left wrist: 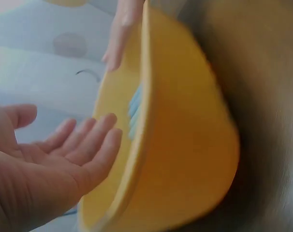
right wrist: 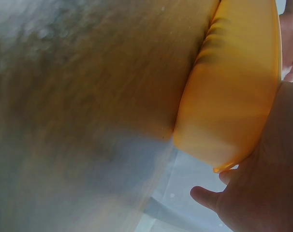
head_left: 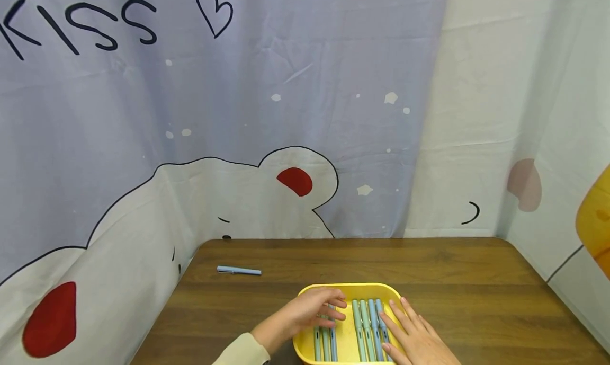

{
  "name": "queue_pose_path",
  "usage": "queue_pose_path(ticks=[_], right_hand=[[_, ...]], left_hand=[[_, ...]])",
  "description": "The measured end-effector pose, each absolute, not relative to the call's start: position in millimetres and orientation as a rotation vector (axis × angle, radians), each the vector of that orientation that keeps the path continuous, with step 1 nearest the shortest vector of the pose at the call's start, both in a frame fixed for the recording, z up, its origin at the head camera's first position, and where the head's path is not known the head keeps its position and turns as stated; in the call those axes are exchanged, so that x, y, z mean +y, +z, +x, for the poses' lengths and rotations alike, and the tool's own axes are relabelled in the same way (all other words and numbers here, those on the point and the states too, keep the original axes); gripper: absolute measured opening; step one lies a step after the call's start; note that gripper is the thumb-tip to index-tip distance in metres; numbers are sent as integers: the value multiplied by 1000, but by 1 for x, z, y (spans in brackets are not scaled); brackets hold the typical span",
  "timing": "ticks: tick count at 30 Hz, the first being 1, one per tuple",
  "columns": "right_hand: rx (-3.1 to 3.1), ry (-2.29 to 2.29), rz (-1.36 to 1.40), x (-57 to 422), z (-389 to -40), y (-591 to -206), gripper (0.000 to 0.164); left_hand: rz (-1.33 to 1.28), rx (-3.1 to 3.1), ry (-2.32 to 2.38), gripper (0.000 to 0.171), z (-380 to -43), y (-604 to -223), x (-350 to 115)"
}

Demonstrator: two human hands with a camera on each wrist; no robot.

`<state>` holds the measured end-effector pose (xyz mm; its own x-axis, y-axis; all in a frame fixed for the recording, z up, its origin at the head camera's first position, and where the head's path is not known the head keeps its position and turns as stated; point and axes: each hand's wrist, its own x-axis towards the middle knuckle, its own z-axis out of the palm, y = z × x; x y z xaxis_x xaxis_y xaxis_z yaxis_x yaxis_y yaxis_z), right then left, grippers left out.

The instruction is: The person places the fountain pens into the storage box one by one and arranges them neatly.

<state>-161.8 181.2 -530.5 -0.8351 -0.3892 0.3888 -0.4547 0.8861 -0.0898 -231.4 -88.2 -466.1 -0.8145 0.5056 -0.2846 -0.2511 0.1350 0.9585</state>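
A yellow plastic tray (head_left: 352,287) sits at the table's front edge, holding slim capped pens in two groups. Green pens (head_left: 360,328) and blue pens (head_left: 374,328) lie side by side in its right half. More green and blue pens (head_left: 326,345) lie on the left, partly hidden by my left hand (head_left: 312,309). That hand hovers over the tray's left side, fingers spread and loosely bent, nothing held. My right hand (head_left: 415,337) lies over the right rim with straight, spread fingers, its fingertips near the blue pens. The left wrist view shows the left palm (left wrist: 54,169) beside the tray wall (left wrist: 190,130).
A single blue pen (head_left: 239,270) lies on the brown wooden table (head_left: 452,280), left of and behind the tray. A printed cloth (head_left: 305,89) with cartoon bears hangs behind the table and along its sides.
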Motion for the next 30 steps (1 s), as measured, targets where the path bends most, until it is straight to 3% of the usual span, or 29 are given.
queue_pose_path(ticks=[9, 17, 25, 30], right_hand=[[-2705, 268, 636, 183, -166, -526, 59], [-2700, 285, 635, 182, -165, -531, 58], [-2691, 279, 641, 182, -164, -532, 57], [-2687, 264, 639, 182, -164, -533, 56]], left_hand=[[421, 2208, 1711, 40, -250, -442, -151], [442, 2457, 1679, 36, -269, -460, -213], [219, 2775, 1541, 31, -289, -484, -271], [297, 2935, 1339, 35, -299, -486, -292]])
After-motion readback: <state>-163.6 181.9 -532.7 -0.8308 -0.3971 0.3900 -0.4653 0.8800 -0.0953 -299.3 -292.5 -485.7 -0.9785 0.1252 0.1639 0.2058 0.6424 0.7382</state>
